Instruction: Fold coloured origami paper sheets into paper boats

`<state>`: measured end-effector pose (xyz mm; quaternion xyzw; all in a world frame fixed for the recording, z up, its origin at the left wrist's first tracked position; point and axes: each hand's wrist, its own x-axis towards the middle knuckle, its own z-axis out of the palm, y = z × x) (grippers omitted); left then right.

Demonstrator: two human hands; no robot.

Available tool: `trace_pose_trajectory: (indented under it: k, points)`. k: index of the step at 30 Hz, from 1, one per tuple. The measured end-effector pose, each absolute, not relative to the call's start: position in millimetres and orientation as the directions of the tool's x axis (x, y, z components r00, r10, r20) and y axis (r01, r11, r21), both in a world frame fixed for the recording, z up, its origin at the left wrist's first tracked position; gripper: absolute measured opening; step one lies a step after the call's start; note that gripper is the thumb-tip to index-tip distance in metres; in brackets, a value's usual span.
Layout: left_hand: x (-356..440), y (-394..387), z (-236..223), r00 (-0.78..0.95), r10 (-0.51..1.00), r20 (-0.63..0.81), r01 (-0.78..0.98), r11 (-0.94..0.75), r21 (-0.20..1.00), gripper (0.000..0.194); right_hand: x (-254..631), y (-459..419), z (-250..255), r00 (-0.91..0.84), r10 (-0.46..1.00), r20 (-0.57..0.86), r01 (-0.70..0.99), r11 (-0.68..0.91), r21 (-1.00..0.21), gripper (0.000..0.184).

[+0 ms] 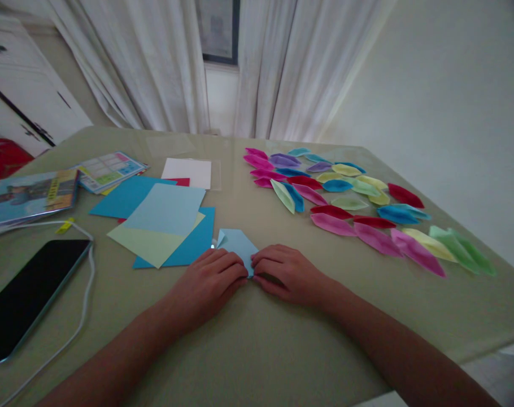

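A light blue sheet of origami paper (238,242), partly folded, lies on the table between my hands. A small flap stands up at its far left corner. My left hand (218,274) presses on its near left side, fingers bent and held together. From the right, my right hand (284,271) pinches its near edge between thumb and fingers. The fingertips of both hands almost meet at the near end of the paper, and they hide part of the fold there.
Loose coloured paper sheets (168,212) overlap left of my hands. A black-screened phone (32,299), white cable (90,271) and picture booklet (32,195) lie farther left. Many folded paper pieces (333,223) in several colours spread across the table's right side. Curtains (155,68) hang behind.
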<state>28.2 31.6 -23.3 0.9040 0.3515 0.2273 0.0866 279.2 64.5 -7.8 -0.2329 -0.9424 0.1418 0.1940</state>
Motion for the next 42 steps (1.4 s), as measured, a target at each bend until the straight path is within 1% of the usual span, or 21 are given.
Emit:
trace_pose_trajectory:
  k: [3,7,10,13,16,18,20,21,23,26,28,31,37,39,42]
  points:
    - [28.0,31.8,-22.3,0.662,0.667,0.342,0.584,-0.745,0.323,0.018,280.3,65.2,-5.6,-0.829,0.490,0.268,0.373,0.843,-0.388,0.008]
    - [29.2,32.8,-25.2,0.616,0.697,0.367,0.620,-0.717,0.318,0.020,280.5,64.5,-6.2,-0.831,0.476,0.286,0.350,0.849,-0.395,0.008]
    - [29.7,32.8,-26.7,0.593,0.707,0.384,0.631,-0.705,0.323,0.016,280.0,63.0,-7.1,-0.825,0.489,0.282,0.355,0.838,-0.415,0.008]
    - [28.5,32.4,-27.8,0.608,0.701,0.372,0.643,-0.710,0.287,0.013,280.6,62.9,-6.7,-0.828,0.496,0.262,0.359,0.827,-0.432,0.010]
    - [26.1,31.7,-28.5,0.657,0.682,0.321,0.641,-0.730,0.239,0.008,282.2,64.7,-6.0,-0.852,0.435,0.290,0.306,0.865,-0.398,0.007]
    - [24.8,31.0,-28.3,0.676,0.675,0.295,0.635,-0.737,0.232,0.006,283.1,66.1,-5.3,-0.863,0.396,0.314,0.279,0.891,-0.358,0.010]
    - [24.5,30.2,-27.4,0.669,0.685,0.288,0.635,-0.728,0.257,0.009,283.3,66.9,-3.9,-0.870,0.371,0.324,0.267,0.908,-0.322,0.012]
    - [24.7,29.8,-26.6,0.655,0.698,0.291,0.635,-0.716,0.289,0.010,283.2,67.1,-2.9,-0.876,0.359,0.322,0.263,0.915,-0.306,0.013]
    - [25.6,29.5,-24.6,0.610,0.737,0.291,0.627,-0.674,0.391,0.010,282.9,67.0,-0.8,-0.889,0.338,0.308,0.255,0.925,-0.281,0.014]
    - [26.8,29.9,-21.2,0.543,0.803,0.246,0.601,-0.577,0.553,0.009,282.5,66.2,1.6,-0.900,0.330,0.285,0.257,0.930,-0.264,0.014]
    - [27.2,30.5,-19.7,0.511,0.836,0.199,0.601,-0.514,0.612,0.008,282.5,65.6,2.1,-0.901,0.334,0.277,0.264,0.928,-0.262,0.013]
    - [27.8,30.8,-18.9,0.490,0.858,0.157,0.619,-0.469,0.631,0.007,282.2,64.9,2.4,-0.905,0.319,0.281,0.254,0.936,-0.244,0.012]
    - [29.0,30.3,-18.0,0.491,0.854,0.173,0.635,-0.487,0.600,0.008,281.4,63.7,3.7,-0.903,0.288,0.319,0.236,0.953,-0.190,0.016]
    - [28.5,30.1,-18.4,0.483,0.857,0.177,0.636,-0.483,0.602,0.008,281.9,63.6,3.4,-0.905,0.283,0.319,0.229,0.953,-0.197,0.015]
    - [27.4,29.3,-20.1,0.477,0.856,0.197,0.641,-0.493,0.588,0.009,283.4,64.1,2.4,-0.903,0.293,0.314,0.220,0.944,-0.247,0.014]
